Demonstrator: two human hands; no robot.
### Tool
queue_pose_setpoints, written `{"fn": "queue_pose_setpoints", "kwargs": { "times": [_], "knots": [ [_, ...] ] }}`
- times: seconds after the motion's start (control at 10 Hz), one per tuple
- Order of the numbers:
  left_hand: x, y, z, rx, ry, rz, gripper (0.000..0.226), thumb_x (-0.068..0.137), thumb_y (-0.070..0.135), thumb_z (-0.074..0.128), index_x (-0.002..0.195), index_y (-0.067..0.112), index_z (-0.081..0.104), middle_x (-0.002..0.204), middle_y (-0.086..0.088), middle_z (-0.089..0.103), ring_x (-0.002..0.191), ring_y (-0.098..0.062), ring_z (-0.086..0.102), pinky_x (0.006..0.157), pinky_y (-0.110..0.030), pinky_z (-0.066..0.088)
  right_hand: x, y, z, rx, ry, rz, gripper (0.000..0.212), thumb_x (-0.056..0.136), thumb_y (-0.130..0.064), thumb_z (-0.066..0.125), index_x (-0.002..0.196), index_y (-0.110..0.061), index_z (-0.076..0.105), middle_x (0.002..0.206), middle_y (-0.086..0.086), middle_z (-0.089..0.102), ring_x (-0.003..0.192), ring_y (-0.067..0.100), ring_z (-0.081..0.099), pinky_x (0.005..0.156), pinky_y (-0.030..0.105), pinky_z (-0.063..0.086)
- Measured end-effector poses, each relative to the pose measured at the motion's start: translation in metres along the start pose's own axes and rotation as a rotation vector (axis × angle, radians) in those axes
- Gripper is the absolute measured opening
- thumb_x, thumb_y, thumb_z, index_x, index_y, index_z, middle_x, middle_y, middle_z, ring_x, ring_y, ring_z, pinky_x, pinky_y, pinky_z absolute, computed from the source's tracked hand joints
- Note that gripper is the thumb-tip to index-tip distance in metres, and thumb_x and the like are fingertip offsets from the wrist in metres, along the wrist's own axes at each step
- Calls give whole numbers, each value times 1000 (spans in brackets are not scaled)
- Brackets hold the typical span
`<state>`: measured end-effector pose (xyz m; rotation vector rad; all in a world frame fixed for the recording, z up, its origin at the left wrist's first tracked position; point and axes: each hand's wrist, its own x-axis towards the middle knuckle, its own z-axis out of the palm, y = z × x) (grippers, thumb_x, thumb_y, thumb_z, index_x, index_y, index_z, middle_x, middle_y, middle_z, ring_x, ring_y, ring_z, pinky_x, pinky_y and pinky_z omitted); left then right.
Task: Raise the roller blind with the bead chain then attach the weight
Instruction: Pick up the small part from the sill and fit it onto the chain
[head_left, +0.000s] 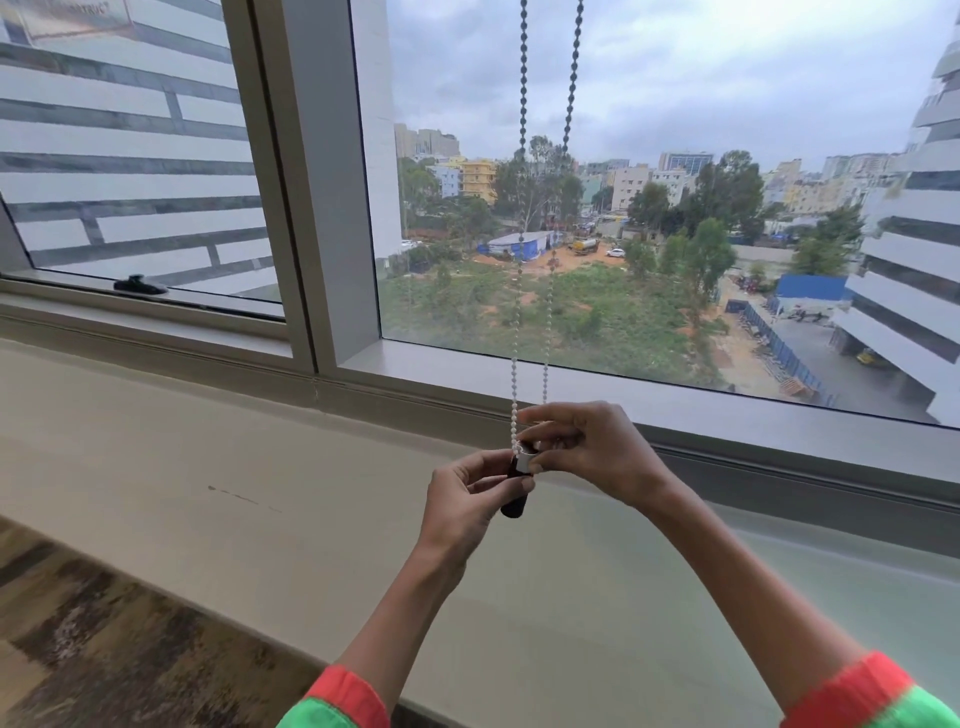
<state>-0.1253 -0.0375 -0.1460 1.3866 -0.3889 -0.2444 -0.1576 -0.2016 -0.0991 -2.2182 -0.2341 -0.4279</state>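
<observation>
Seemingly our blind is up; our left hand (470, 493) pinches the weight (518, 480), our right hand (587, 452) pinches the chain (530, 332) loop, not yet clipped.

Both hands meet low at centre, left hand (470, 499) and right hand (587, 452) crowding the weight (519, 488), no gap between them. Two strands of bead chain (521, 208) hang straight above, narrow slot between strands. Window glass (649, 234) blocks behind the chain. Wide sill (208, 467) lies bare left and right of the hands, open for passing. Black latch (139, 285) sits far left on the frame, well apart.
</observation>
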Motion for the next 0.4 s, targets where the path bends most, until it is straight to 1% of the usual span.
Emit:
{"fn": "queue_pose_setpoints", "kwargs": {
  "times": [0.1,0.2,0.3,0.4],
  "knots": [
    [2,-6,-4,34,24,-6,19,72,3,76,88,13,73,70,-17,70,62,-21,61,78,-28,52,-3,-8,-6,36,24,-38,38,71,6,74,105,-10,71,97,7,75,78,11,69,80,31,56],
    [5,-8,-7,65,66,-8,19,72,5,76,88,14,73,70,-16,72,64,-20,65,84,-29,51,-6,-24,-19,142,102,-68,29,73,1,74,101,-8,72,96,5,76,78,12,68,77,27,54],
    [14,-13,-9,103,93,26,22,72,5,76,92,14,72,73,-11,74,68,-17,68,80,-22,52,-12,-67,-48,349,275,-227,19,76,-17,73,95,-11,74,91,2,77,73,14,66,63,22,51],
    [18,-13,-10,152,100,38,29,71,2,76,99,11,71,80,-7,75,74,-14,71,74,-16,52,-26,-101,-83,506,329,-429,21,79,-31,70,95,-18,74,91,0,77,71,15,66,60,20,49]
  ]
}}
